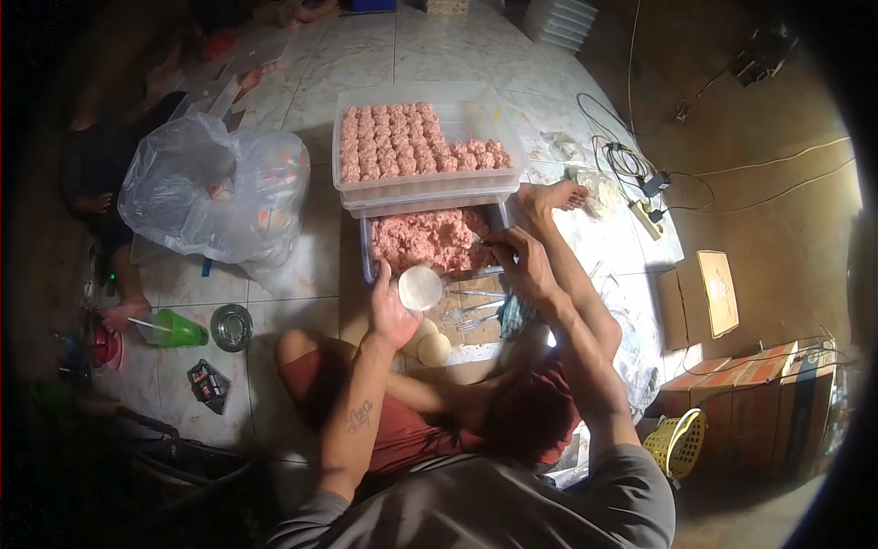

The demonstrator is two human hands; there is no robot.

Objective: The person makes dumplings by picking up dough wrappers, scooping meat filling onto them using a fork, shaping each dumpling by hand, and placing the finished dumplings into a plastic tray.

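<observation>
My left hand [393, 311] holds a round pale wrapper [421, 288] flat on its fingers, at the front edge of a bin of pink minced meat [425, 240]. My right hand [523, 261] is closed at the bin's right side, its fingers around a thin utensil whose tip is at the meat. Behind the bin, a clear plastic tray [476, 119] holds rows of pink meat dumplings [389, 137], with its front right part filled too. More round wrappers [433, 349] lie in front of my legs, near several forks [476, 311] on cardboard.
Left are a large plastic bag [183, 183], a green cup [180, 328], a glass ashtray [231, 328] and another person's foot [126, 315]. Right are cables [626, 160], a power strip [645, 220], cardboard boxes [745, 393] and a yellow basket [675, 446]. Stacked containers [560, 23] stand behind.
</observation>
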